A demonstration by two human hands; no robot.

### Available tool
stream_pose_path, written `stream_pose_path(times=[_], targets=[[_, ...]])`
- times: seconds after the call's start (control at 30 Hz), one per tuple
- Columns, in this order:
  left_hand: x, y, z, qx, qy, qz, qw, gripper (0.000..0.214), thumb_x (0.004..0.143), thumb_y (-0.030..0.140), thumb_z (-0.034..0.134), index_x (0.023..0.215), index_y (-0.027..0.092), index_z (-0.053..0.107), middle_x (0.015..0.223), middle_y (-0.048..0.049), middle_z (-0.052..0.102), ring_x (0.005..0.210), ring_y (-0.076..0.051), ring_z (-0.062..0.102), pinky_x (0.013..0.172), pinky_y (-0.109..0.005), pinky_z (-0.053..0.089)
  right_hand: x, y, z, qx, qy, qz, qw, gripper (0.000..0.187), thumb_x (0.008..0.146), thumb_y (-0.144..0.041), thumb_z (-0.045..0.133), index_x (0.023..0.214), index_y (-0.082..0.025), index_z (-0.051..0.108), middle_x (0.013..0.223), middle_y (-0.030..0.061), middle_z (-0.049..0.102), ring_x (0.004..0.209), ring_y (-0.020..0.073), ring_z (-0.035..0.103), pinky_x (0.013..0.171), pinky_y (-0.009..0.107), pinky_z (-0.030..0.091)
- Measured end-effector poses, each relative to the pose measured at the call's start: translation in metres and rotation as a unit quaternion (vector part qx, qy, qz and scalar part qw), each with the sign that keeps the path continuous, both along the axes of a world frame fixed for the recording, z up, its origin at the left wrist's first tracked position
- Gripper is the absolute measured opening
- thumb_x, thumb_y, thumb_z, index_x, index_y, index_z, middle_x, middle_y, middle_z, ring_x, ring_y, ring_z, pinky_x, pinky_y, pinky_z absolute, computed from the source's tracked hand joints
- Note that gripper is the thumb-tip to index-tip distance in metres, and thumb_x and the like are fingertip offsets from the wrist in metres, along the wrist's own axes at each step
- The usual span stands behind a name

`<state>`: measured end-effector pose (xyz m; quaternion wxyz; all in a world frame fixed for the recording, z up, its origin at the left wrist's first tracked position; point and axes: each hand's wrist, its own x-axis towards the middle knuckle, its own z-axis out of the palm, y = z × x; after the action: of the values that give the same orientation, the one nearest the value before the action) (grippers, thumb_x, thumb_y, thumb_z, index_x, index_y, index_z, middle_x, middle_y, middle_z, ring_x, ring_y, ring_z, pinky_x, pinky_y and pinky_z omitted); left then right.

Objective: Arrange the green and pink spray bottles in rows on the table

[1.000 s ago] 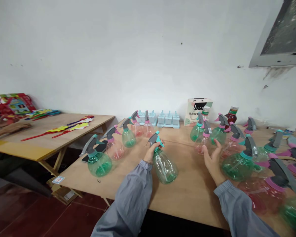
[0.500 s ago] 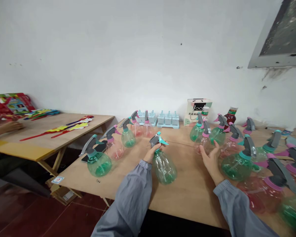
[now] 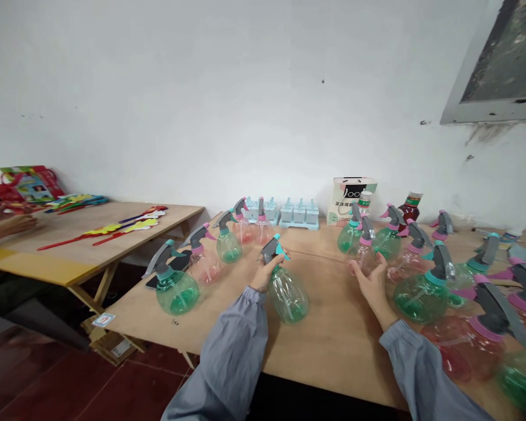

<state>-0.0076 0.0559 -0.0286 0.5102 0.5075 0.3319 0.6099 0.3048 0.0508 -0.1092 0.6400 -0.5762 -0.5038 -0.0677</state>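
Note:
My left hand (image 3: 265,273) is wrapped round the neck of a green see-through spray bottle (image 3: 289,298) with a grey and teal trigger head. The bottle tilts slightly, its head leaning left, over the middle of the table. My right hand (image 3: 372,285) has thumb and fingers apart and holds nothing. Just beyond it stands a pink spray bottle (image 3: 359,257), its lower part partly behind the thumb; contact I cannot tell. Close on the right is a green spray bottle (image 3: 421,298). Left of my left hand stand another green spray bottle (image 3: 177,292) and a pink one (image 3: 204,266).
Several more pink and green spray bottles crowd the right side. Pale blue popsicle molds (image 3: 298,214), a paper bag (image 3: 348,202) and a dark red bottle (image 3: 409,209) line the wall. A phone (image 3: 179,261) lies left. Another person's hands (image 3: 15,225) are at the left table (image 3: 83,251).
My left hand has carried the green spray bottle a little to the left, and its head tilts further left. My right hand has shifted slightly left, still open.

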Motion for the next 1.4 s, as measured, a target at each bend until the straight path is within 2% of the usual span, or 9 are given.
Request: stream_pose_path(times=[0.13, 0.33, 0.6, 0.77, 0.93, 1.07, 1.2, 1.3, 1.4], targets=[[-0.027, -0.002, 0.005, 0.022, 0.109, 0.166, 0.98, 0.04, 0.055, 0.052, 0.084, 0.071, 0.02, 0.066, 0.074, -0.0023, 0.067, 0.078, -0.02, 0.062, 0.077, -0.034, 0.05, -0.001, 0.001, -0.001, -0.008, 0.029, 0.01, 0.999, 0.103, 0.08, -0.075, 0.062, 0.149, -0.008, 0.026, 0.153, 0.0284, 0.035, 0.145, 0.038, 0.036, 0.119, 0.056, 0.029], [-0.054, 0.023, 0.006, 0.1, 0.174, 0.239, 0.95, 0.032, 0.06, 0.046, 0.082, 0.069, 0.021, 0.065, 0.068, 0.0, 0.064, 0.068, -0.018, 0.059, 0.073, -0.033, 0.05, 0.005, 0.008, -0.003, -0.021, 0.053, 0.012, 0.998, 0.112, 0.073, -0.08, 0.064, 0.147, -0.005, 0.026, 0.151, 0.0334, 0.036, 0.144, 0.0414, 0.037, 0.118, 0.058, 0.03], [-0.048, 0.077, 0.0, 0.139, 0.212, 0.355, 0.9, 0.032, 0.076, 0.036, 0.078, 0.1, 0.019, 0.065, 0.084, -0.0005, 0.067, 0.081, -0.018, 0.064, 0.082, -0.032, 0.048, 0.009, 0.012, -0.007, -0.037, 0.063, 0.001, 0.997, 0.116, 0.065, -0.083, 0.066, 0.145, -0.008, 0.03, 0.135, 0.0267, 0.049, 0.125, 0.0382, 0.051, 0.106, 0.055, 0.042], [-0.041, 0.101, 0.006, 0.12, 0.227, 0.434, 0.863, 0.041, 0.076, 0.032, 0.082, 0.106, 0.016, 0.06, 0.108, -0.0053, 0.067, 0.105, -0.022, 0.059, 0.099, -0.038, 0.037, 0.003, 0.008, -0.009, -0.046, -0.008, -0.003, 0.999, 0.102, 0.065, -0.088, 0.061, 0.132, -0.013, 0.049, 0.12, 0.0181, 0.055, 0.116, 0.0354, 0.051, 0.103, 0.055, 0.042], [-0.035, 0.113, 0.006, 0.084, 0.245, 0.453, 0.853, 0.04, 0.076, 0.034, 0.083, 0.104, 0.016, 0.06, 0.101, -0.0037, 0.067, 0.099, -0.022, 0.061, 0.104, -0.046, 0.031, -0.005, 0.005, -0.011, -0.056, -0.019, -0.01, 0.998, 0.106, 0.059, -0.095, 0.058, 0.125, -0.013, 0.053, 0.113, 0.0175, 0.055, 0.113, 0.0369, 0.051, 0.102, 0.058, 0.042], [-0.039, 0.117, 0.003, 0.136, 0.22, 0.446, 0.857, 0.049, 0.079, 0.046, 0.077, 0.112, 0.017, 0.057, 0.112, -0.0097, 0.064, 0.103, -0.025, 0.06, 0.106, -0.05, 0.033, -0.006, 0.005, -0.012, -0.06, 0.024, 0.023, 0.998, 0.104, 0.057, -0.091, 0.065, 0.125, -0.015, 0.05, 0.119, 0.0187, 0.056, 0.116, 0.0366, 0.054, 0.103, 0.056, 0.044], [-0.04, 0.103, 0.0, 0.293, 0.111, 0.488, 0.814, 0.077, 0.078, 0.076, 0.059, 0.126, 0.017, 0.048, 0.126, -0.0186, 0.053, 0.117, -0.032, 0.053, 0.107, -0.055, 0.038, -0.011, 0.003, -0.012, -0.072, 0.089, 0.094, 0.989, 0.101, 0.057, -0.082, 0.075, 0.129, -0.017, 0.045, 0.13, 0.0215, 0.055, 0.12, 0.0362, 0.058, 0.103, 0.055, 0.047], [-0.02, 0.071, -0.002, 0.378, 0.147, 0.386, 0.828, 0.08, 0.074, 0.08, 0.059, 0.126, 0.02, 0.049, 0.125, -0.0158, 0.053, 0.12, -0.033, 0.054, 0.106, -0.054, 0.042, -0.027, -0.004, -0.011, -0.092, 0.1, 0.145, 0.98, 0.096, 0.059, -0.075, 0.08, 0.128, -0.019, 0.043, 0.13, 0.0206, 0.058, 0.118, 0.0354, 0.061, 0.103, 0.056, 0.048], [0.018, 0.03, -0.005, 0.397, 0.24, 0.133, 0.876, 0.074, 0.079, 0.062, 0.071, 0.136, 0.021, 0.047, 0.134, -0.0156, 0.053, 0.128, -0.033, 0.053, 0.111, -0.054, 0.04, -0.056, -0.013, -0.011, -0.118, 0.086, 0.231, 0.962, 0.09, 0.061, -0.07, 0.081, 0.127, -0.022, 0.042, 0.125, 0.0176, 0.062, 0.114, 0.0333, 0.064, 0.102, 0.055, 0.05]])
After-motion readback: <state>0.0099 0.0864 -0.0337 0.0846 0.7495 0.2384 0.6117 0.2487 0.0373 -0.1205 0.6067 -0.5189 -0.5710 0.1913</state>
